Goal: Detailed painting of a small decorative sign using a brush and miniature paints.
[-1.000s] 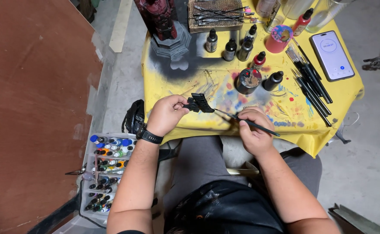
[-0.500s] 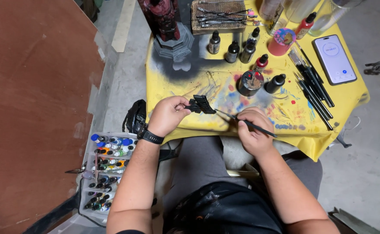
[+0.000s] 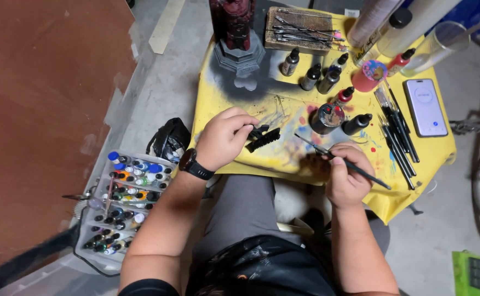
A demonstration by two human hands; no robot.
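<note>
Yellow paint-stained table, small paint bottles, brushes, phone, statue base

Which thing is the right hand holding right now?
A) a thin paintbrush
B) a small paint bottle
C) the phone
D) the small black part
A: the right hand grips a thin paintbrush slanting over the yellow table, while the left hand holds the small black part.

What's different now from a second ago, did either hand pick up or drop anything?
Little changed. The right hand drew the thin brush slightly back from the small black part, which the left hand keeps pinched; nothing was picked up or let go. The bottles, spare brushes and phone on the yellow table lie as before.
</note>
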